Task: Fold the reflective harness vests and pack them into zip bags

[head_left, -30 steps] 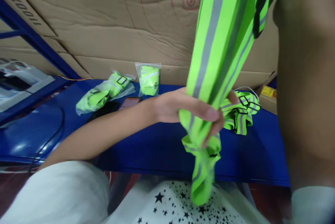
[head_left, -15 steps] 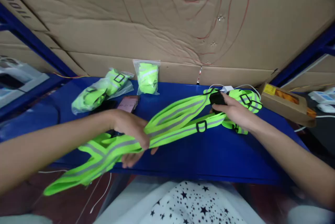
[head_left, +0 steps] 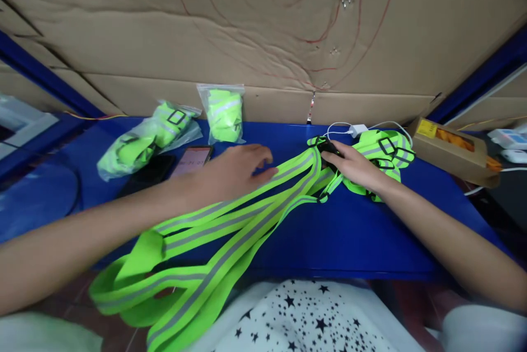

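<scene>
A neon-green reflective strap harness (head_left: 242, 234) with grey stripes stretches from the middle of the table down over its front edge. My right hand (head_left: 349, 165) grips it at its far right end, fingers closed around the black buckle part. Above the long straps hovers my left hand (head_left: 241, 171), its thumb and fingers apart and holding nothing; whether it touches the strap below cannot be told. Just right of my right hand lies a second bundle of green reflective straps (head_left: 376, 146) with black slide buckles.
Two clear bags (head_left: 138, 149) (head_left: 225, 116) of folded green straps are at the back left. A phone (head_left: 191, 158) lies near my left forearm. An open cardboard box (head_left: 448, 160) sits at the right, beside a white charger (head_left: 357, 130). A cardboard wall (head_left: 255, 50) closes the back.
My left hand has let go of the straps and moved up and to the right. The straps have dropped and spread toward my lap. My right hand still holds the buckle end.
</scene>
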Motion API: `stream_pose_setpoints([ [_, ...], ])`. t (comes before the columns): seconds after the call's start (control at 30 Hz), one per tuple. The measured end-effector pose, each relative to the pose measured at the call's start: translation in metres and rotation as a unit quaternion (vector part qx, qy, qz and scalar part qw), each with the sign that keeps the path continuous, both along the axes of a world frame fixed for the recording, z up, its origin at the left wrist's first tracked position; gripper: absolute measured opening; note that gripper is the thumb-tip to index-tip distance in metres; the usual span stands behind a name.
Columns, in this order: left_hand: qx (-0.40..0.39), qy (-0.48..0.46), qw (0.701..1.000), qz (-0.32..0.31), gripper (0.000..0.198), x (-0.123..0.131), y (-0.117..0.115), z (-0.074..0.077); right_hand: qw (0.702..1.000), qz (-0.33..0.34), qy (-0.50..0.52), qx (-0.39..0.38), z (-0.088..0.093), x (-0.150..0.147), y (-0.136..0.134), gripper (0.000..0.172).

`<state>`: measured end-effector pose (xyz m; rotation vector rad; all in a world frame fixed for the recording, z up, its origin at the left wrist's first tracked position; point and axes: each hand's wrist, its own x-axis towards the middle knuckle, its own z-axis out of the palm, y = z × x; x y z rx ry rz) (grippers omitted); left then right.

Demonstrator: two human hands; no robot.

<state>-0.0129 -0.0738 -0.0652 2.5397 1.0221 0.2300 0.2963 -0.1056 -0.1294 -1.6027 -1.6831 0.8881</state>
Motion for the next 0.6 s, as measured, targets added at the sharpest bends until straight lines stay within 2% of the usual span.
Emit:
stream_pose_setpoints([
  [0.03,0.044,0.002,0.999,-0.014,0.039,0.014,-0.003,-0.007,1.0,0.0,-0.005,0.005,0.001,-0.001,-0.001,0.028],
  [0.13,0.028,0.017,0.997,-0.072,0.043,0.056,-0.009,-0.031,1.0,0.006,-0.001,0.028,-0.001,-0.002,-0.001,0.029],
  [0.2,0.024,0.033,0.997,-0.064,0.052,0.078,-0.01,-0.047,0.999,0.009,0.01,0.037,-0.003,-0.001,-0.001,0.027],
  [0.23,0.024,0.04,0.997,-0.059,0.054,0.084,-0.009,-0.053,0.999,0.008,0.013,0.035,-0.004,0.0,-0.001,0.027],
  [0.3,0.022,0.046,0.997,-0.05,0.044,0.09,-0.006,-0.061,1.0,-0.003,0.001,0.031,-0.006,0.0,-0.001,0.025],
  [0.37,0.014,0.049,0.998,-0.043,0.031,0.087,-0.002,-0.061,0.998,-0.016,-0.048,0.041,-0.007,0.001,0.0,0.023],
  [0.4,0.003,0.046,0.998,-0.036,0.031,0.083,0.001,-0.059,0.995,-0.021,-0.079,0.051,-0.008,0.0,0.001,0.022],
  [0.43,-0.023,0.036,0.999,-0.023,0.034,0.079,0.003,-0.056,0.992,-0.024,-0.105,0.059,-0.008,0.0,0.002,0.021],
  [0.5,-0.131,-0.004,0.991,0.014,0.046,0.071,0.004,-0.053,0.989,-0.034,-0.13,0.067,-0.01,-0.001,0.004,0.02],
  [0.57,-0.265,-0.049,0.961,0.053,0.062,0.067,-0.001,-0.053,0.987,-0.054,-0.134,0.066,-0.012,-0.002,0.005,0.021],
  [0.6,-0.307,-0.061,0.947,0.068,0.072,0.066,-0.006,-0.055,0.986,-0.067,-0.136,0.068,-0.013,-0.004,0.006,0.022],
])
